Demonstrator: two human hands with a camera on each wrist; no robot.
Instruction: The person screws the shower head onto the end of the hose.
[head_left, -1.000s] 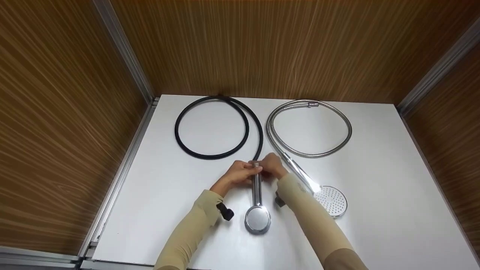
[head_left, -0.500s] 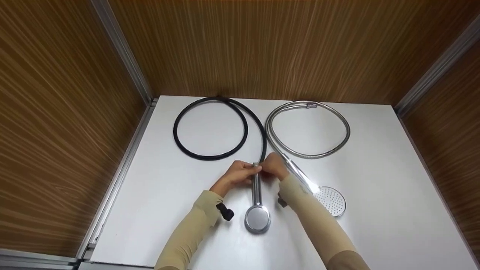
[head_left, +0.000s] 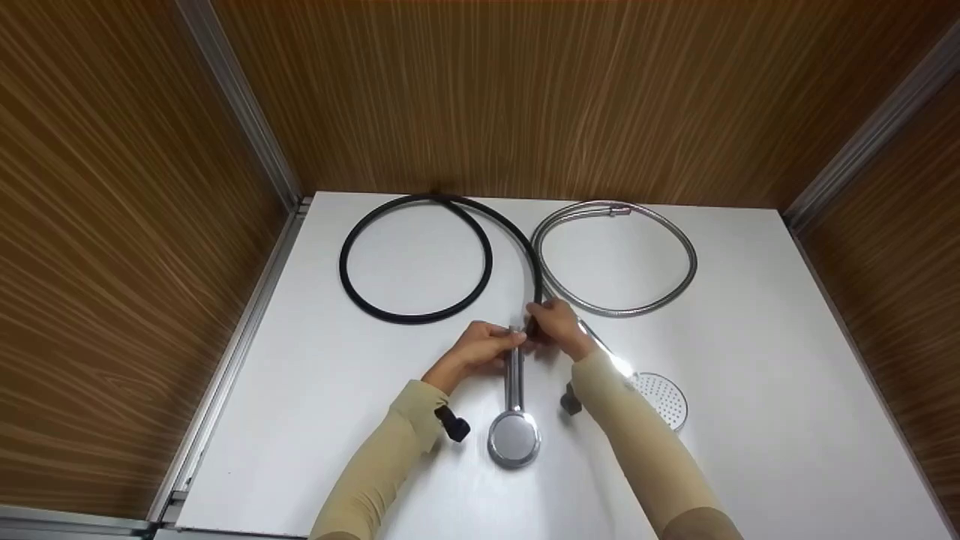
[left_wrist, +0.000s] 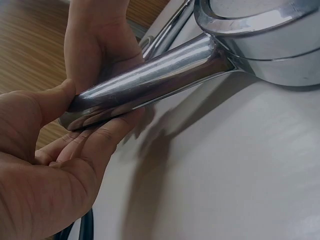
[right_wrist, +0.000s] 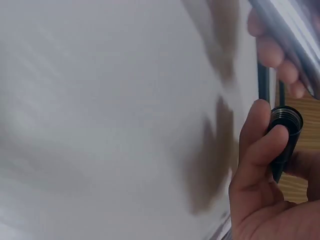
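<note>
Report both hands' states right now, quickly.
Left hand: holding the grey-faced shower head by its handle's end.
Right hand: holding the black hose at its threaded end.

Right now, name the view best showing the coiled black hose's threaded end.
The right wrist view: it looks into the threaded end of the coiled black hose in the right hand. In the head view, that hand mostly hides it; the left wrist misses it, showing hose at the bottom.

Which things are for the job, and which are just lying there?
For the job:
plain-faced shower head, gripped by the left hand
black hose, its end in the right hand

Just lying there:
silver hose
dotted shower head
</note>
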